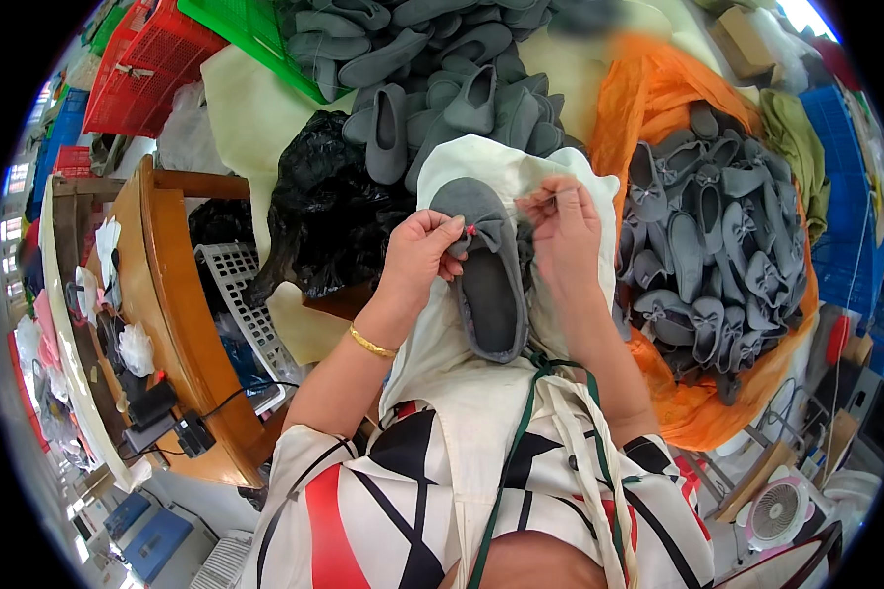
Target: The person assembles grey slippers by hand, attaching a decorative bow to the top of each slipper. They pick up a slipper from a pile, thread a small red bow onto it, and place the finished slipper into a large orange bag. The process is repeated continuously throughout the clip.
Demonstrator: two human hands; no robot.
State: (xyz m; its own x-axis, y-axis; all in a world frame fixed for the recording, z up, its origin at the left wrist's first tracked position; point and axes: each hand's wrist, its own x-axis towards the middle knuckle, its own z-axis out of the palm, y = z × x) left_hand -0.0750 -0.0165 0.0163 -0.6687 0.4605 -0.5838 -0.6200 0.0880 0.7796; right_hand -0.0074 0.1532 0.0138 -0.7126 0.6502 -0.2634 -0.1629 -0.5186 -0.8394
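A grey slipper (492, 306) with a small bow and a red bit at its throat rests toe-away on the white cloth (584, 172) over my lap. My left hand (424, 247) pinches the slipper's upper beside the bow, thumb on top. To the right of the shoe, my right hand (568, 231) is raised apart from it, thumb and forefinger pressed together. Whatever those fingers hold is too fine to make out. Behind that hand, part of another dark grey piece shows beside the slipper.
Plain grey slippers (387, 134) are heaped ahead of me, beside a black plastic bag (326, 196). On my right, an orange sack (627, 93) holds many bowed slippers (709, 211). A wooden table (172, 324) and a white basket (248, 306) stand at my left.
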